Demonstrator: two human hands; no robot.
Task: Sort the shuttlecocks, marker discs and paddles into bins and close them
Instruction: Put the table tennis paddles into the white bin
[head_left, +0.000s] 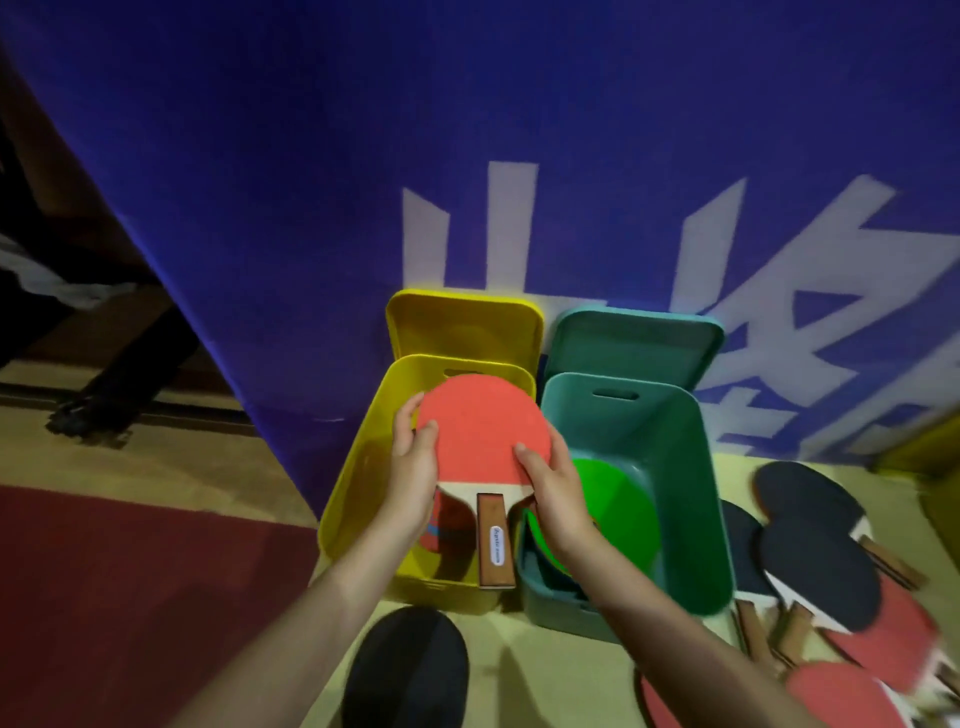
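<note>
Sorting partly done: left hand (413, 467) and right hand (553, 493) both grip red paddle (483, 431) over yellow bin (358, 467); green marker discs (613, 504) in teal bin (696, 493); loose paddles (815, 561) right, lids open

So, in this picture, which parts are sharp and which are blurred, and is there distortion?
Head view: the red paddle held by both hands, left hand and right hand, is fairly sharp; the loose paddles at lower right are smeared, as by motion; the wide lens bends the blue banner edges; light is dim, colours oversaturated on the yellow bin and green bin.
</note>
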